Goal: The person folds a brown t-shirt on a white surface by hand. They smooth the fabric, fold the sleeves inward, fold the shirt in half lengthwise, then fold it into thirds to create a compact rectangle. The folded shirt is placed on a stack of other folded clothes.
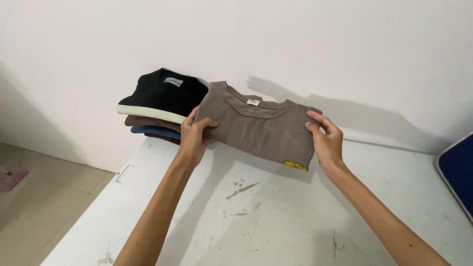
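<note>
A folded grey-brown t-shirt [261,129] with a small neck label and a yellow patch at its lower corner is held up above a white table [276,216]. My left hand [193,135] grips its left edge, thumb on top. My right hand [326,140] grips its right edge. To the left, against the wall, sits a stack of folded clothes [160,106] with a black garment on top, then white, brown, blue and dark red layers. The held shirt's left edge overlaps the stack's right side.
The white wall [295,44] runs directly behind the table. A dark blue panel with a pale rim [458,170] lies at the table's right edge. The tabletop has scuffs and stains. Beige tiled floor [44,202] lies beyond the table's left edge.
</note>
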